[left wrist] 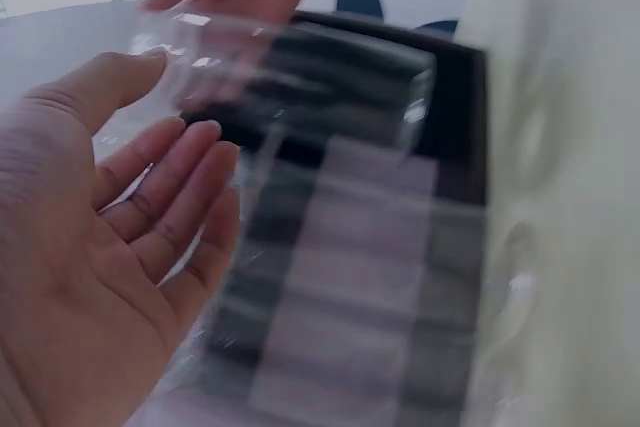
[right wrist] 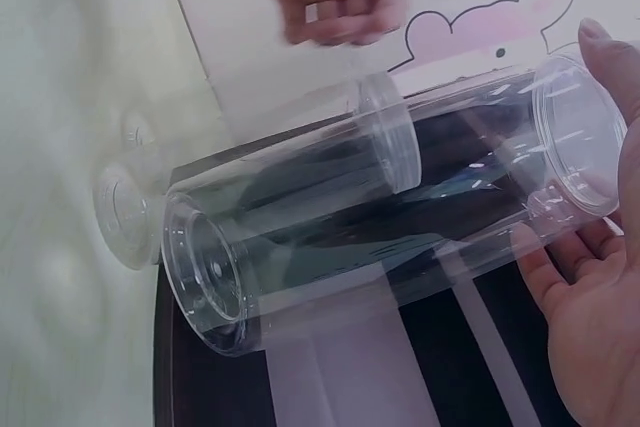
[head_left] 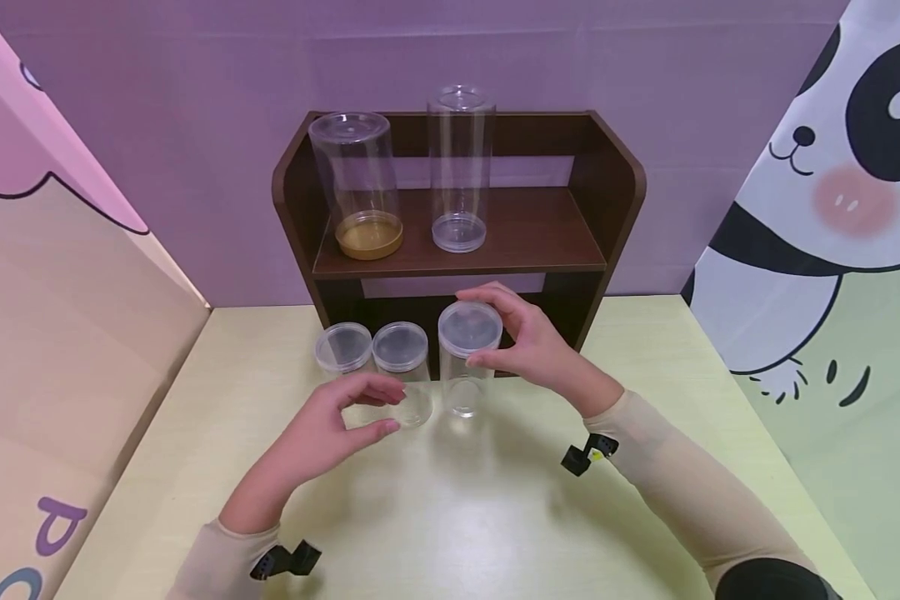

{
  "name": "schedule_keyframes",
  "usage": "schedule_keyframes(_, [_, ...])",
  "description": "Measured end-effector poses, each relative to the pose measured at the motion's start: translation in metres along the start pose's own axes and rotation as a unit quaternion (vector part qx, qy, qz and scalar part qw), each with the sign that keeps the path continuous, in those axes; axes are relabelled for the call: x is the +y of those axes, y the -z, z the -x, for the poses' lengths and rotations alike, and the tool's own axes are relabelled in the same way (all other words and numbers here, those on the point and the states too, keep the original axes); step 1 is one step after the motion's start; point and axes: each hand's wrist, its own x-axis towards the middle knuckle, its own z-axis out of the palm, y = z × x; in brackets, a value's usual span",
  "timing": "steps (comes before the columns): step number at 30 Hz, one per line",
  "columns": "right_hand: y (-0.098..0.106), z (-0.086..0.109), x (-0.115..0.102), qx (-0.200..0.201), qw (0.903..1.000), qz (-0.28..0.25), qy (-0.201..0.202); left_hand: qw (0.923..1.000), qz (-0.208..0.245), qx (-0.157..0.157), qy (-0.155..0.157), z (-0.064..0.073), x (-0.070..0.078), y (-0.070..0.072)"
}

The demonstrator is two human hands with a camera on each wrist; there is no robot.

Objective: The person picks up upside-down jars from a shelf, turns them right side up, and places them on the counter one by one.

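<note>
My right hand (head_left: 528, 346) holds a clear plastic jar (head_left: 467, 387) near its translucent lid, with the thumb on one side and the fingers on the other. This jar is upright in front of the shelf's lower level. To its left stand two more lidded clear jars, a middle jar (head_left: 401, 348) and a left jar (head_left: 343, 348), side by side. My left hand (head_left: 330, 437) is in front of them, fingers loosely bent, thumb apart, and nothing in its grasp. It partly hides both jars. In the right wrist view the held jar (right wrist: 330, 247) shows as see-through, with nothing visible inside.
A dark brown two-level shelf (head_left: 525, 225) stands against the purple backdrop. On its upper level are a wide clear container (head_left: 356, 175) with a yellowish-brown base and a tall clear cylinder (head_left: 461, 167). Printed panels flank the pale table (head_left: 450, 517).
</note>
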Motion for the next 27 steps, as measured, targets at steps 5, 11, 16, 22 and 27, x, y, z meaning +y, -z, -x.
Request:
schedule_keyframes(5, [-0.002,-0.002,0.005,0.001,1.0000,0.003,-0.006,0.9947,-0.007,0.098,-0.033,-0.003,0.005,0.030])
schedule_keyframes(11, [-0.002,-0.003,0.009,0.003,0.9998,0.007,-0.018,0.9685,0.005,0.248,-0.015,-0.016,0.014,0.063])
schedule_keyframes(16, [-0.004,-0.005,0.010,0.004,0.9997,0.010,-0.024,0.9408,-0.002,0.339,-0.010,-0.038,0.007,0.080])
schedule_keyframes(22, [-0.006,-0.007,0.013,0.002,0.9994,0.015,-0.030,0.9353,-0.007,0.354,-0.009,-0.065,-0.005,0.087])
schedule_keyframes(27, [-0.007,-0.009,0.014,0.002,0.9995,0.015,-0.029,0.9347,0.010,0.355,-0.001,-0.076,-0.009,0.086])
